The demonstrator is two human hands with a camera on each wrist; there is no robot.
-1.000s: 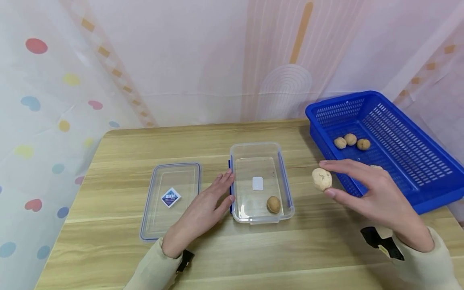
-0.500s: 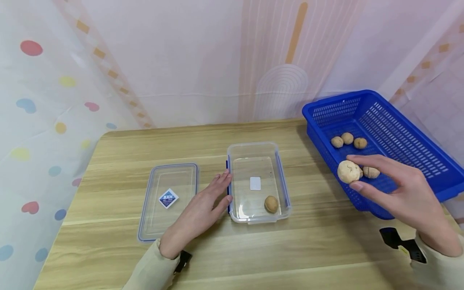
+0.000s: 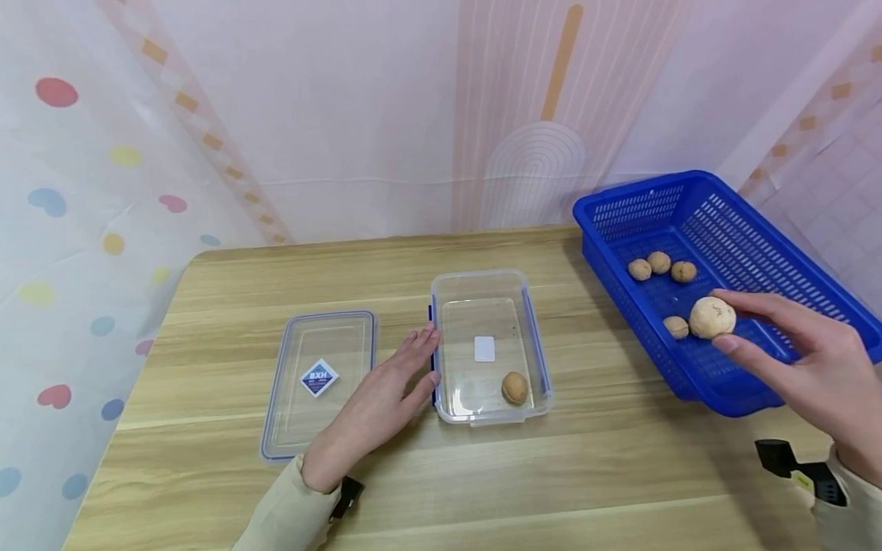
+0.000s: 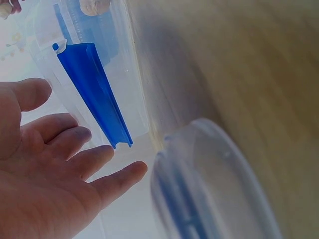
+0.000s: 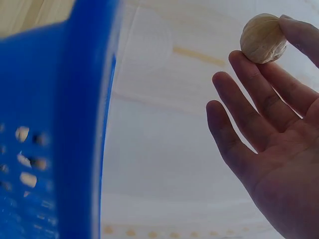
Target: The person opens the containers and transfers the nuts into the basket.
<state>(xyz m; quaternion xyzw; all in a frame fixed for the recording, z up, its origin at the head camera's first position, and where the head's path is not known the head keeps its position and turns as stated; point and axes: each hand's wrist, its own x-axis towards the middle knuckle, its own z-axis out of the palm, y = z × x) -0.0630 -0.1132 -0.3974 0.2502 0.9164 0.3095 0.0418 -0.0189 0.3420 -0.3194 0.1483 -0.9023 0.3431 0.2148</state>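
My right hand [image 3: 820, 367] pinches a pale walnut [image 3: 713, 317] between thumb and fingertip, above the blue basket [image 3: 620, 295]. The right wrist view shows the same walnut [image 5: 262, 39] at the fingertips, with the other fingers stretched out. Several more walnuts [image 3: 659, 262] lie inside the basket, one of them just left of the held one. A clear plastic box [image 3: 478, 306] stands uncovered mid-table with a single brown walnut [image 3: 514, 388] near its front right corner. Against the box's left side lies my left hand [image 3: 379, 402], fingers extended beside the blue latch [image 4: 94, 92].
A clear lid [image 3: 296, 383] with a blue seal and a BXH label lies flat on the wooden table [image 3: 448, 490], left of the box. Behind the table hangs a patterned cloth [image 3: 358, 115]. The basket's raised rim borders the right side.
My right hand has moved right with the walnut, from beside the basket's left wall to above its inside. The left hand keeps its place at the box.
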